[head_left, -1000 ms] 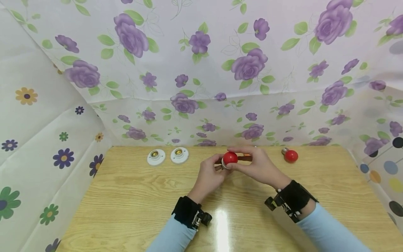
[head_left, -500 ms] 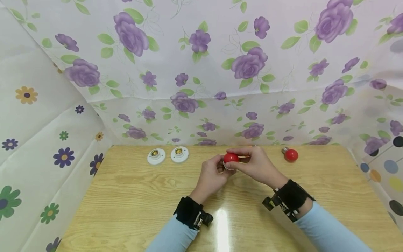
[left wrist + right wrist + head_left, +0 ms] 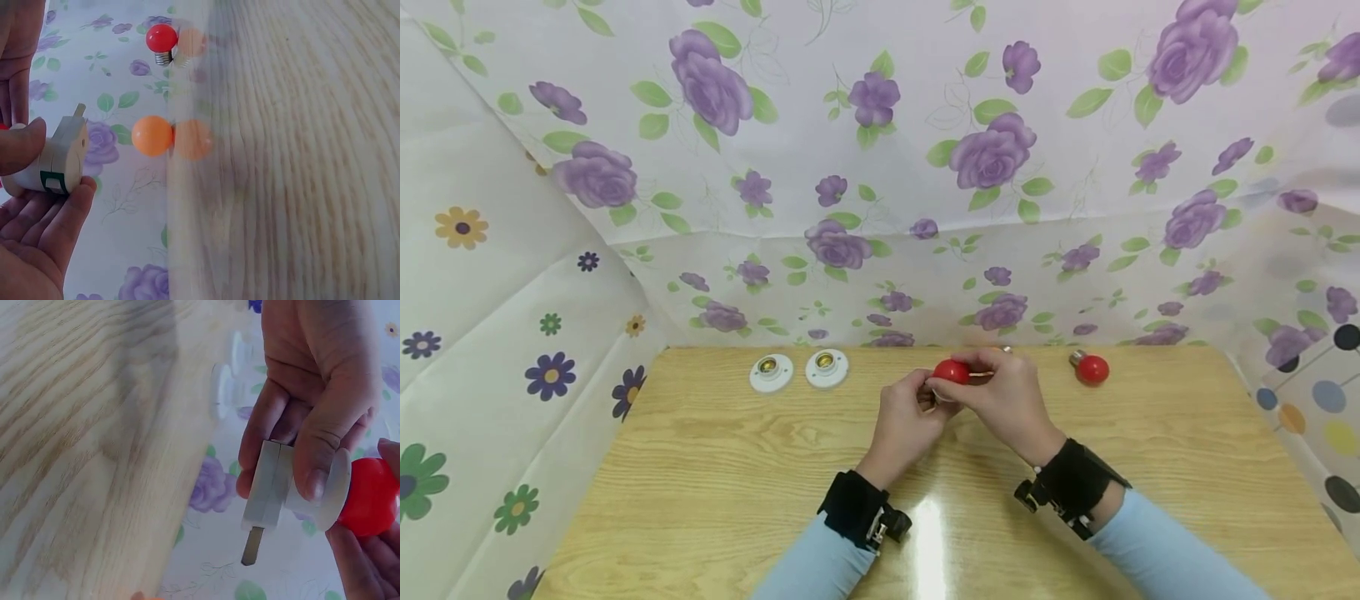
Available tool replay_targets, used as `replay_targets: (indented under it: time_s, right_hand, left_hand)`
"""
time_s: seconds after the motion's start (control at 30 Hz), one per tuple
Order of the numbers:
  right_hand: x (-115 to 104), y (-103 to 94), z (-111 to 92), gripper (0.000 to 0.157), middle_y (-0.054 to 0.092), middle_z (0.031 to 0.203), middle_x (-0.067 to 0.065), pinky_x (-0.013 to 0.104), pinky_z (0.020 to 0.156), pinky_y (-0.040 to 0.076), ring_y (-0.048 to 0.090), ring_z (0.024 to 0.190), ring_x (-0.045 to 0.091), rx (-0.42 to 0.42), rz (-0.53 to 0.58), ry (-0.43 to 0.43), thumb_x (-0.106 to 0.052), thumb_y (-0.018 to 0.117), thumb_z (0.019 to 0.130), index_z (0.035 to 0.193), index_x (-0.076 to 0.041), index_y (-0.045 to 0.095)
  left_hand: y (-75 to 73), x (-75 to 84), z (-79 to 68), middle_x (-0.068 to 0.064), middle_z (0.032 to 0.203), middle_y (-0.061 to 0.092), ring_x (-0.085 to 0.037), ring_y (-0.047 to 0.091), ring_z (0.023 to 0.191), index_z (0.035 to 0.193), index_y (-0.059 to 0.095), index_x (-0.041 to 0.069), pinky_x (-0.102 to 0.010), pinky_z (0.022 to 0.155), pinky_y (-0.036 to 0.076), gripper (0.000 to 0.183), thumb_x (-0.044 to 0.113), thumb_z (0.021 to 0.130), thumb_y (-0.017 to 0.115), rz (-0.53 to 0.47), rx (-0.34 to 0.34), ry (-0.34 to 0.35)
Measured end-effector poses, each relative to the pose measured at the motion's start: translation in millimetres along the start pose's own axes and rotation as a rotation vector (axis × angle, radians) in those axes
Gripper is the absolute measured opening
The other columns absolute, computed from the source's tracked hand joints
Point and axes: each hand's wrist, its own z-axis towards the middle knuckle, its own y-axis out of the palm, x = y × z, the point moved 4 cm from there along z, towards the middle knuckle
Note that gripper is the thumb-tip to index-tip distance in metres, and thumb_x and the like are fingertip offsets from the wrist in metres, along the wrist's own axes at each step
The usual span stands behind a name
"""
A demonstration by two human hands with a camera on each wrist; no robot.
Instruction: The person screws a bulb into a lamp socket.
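Observation:
A red light bulb [image 3: 951,372] sits at the mouth of a white plug-in lamp socket [image 3: 267,484], both held over the table's back middle. My left hand [image 3: 908,418] grips the socket, its thumb on the body near the round collar. A flat metal prong [image 3: 252,545] sticks out from the socket's plug end. The thumb and fingers of my right hand [image 3: 1009,402] pinch the bulb from the right side. The bulb's screw base is hidden. In the left wrist view the socket [image 3: 70,150] shows a dark green patch on its side.
Two white round lamp holders, a left one [image 3: 771,373] and a right one [image 3: 827,368], stand at the table's back left. Another red bulb [image 3: 1092,369] lies at back right. An orange bulb [image 3: 152,135] lies near the back edge. A flowered sheet [image 3: 880,167] rises behind the table.
My right hand has turned round the bulb, its wrist swinging left and its fingers covering more of the bulb. My left hand has shifted slightly right, still gripping the socket.

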Motion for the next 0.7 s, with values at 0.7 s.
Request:
replay_targets:
  time_s: [0.7]
  right_hand:
    - [9,-6.2,8,0.046,0.056,0.123,-0.004,0.036,0.084,0.046,0.055,0.108,0.014,-0.432,0.254,0.014,-0.019,0.071,0.082,0.126,-0.021,0.058]
  left_hand:
    - [-3.6,-8.8,5.0,0.006,0.094,0.063,-0.006,0.061,0.087,0.102,0.062,0.015,-0.026,0.074,0.049,0.024,0.018,0.080,0.072,-0.108,-0.065,0.004]
